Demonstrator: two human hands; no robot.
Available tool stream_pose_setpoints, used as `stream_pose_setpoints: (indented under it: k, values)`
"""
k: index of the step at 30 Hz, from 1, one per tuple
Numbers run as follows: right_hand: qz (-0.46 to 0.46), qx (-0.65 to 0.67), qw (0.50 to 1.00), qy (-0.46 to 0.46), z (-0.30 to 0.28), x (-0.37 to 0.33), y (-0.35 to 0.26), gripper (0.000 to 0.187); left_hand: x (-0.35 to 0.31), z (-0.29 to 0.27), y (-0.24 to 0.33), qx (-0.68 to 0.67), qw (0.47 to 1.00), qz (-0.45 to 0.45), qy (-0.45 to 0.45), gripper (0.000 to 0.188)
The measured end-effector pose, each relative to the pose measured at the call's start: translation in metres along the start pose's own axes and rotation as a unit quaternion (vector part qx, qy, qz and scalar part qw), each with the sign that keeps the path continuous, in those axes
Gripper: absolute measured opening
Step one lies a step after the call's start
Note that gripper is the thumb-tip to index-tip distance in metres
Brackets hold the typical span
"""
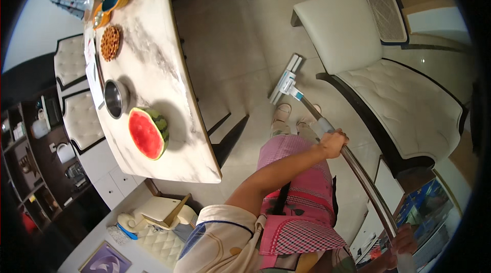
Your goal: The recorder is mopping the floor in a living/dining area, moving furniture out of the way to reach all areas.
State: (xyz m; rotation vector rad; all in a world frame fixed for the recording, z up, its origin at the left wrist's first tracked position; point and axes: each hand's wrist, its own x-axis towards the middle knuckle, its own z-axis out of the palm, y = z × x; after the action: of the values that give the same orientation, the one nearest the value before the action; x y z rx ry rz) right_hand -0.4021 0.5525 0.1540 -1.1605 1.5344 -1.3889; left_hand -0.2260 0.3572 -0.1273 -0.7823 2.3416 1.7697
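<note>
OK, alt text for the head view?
Left hand and right hand grip a long-handled flat mop, its head down by the person's feet. At left, a marbled table holds a cut watermelon, metal bowl and brown trivet; at right stands a cream tufted chair.

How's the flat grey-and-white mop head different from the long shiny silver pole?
The flat grey-and-white mop head is a short bar, but the long shiny silver pole is slim and much longer. The pole gleams, while the mop head looks duller. The bare left hand and bare right hand grip the pole, but neither touches the mop head. Both belong to one mop.
</note>
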Motion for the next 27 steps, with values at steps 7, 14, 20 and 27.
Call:
stream_pose_setpoints:
  k: [7,14,20,27]
  values:
    - [0.075,-0.102,0.992,-0.022,0.089,0.048,0.030,0.012,-0.087,-0.059,-0.072,0.022,0.981,-0.157,0.116,0.025]
    - [-0.043,0.205,0.945,-0.252,0.238,0.125,0.126,0.021,-0.188,-0.089,-0.227,0.054,0.924,-0.282,0.251,0.017]
    - [-0.032,0.144,0.956,-0.255,0.227,0.128,0.100,0.014,-0.156,-0.080,-0.222,0.025,0.940,-0.154,0.302,0.014]
    - [-0.009,-0.077,0.992,-0.103,0.136,0.144,-0.010,0.018,-0.038,-0.028,-0.104,-0.054,0.938,0.023,0.342,0.014]
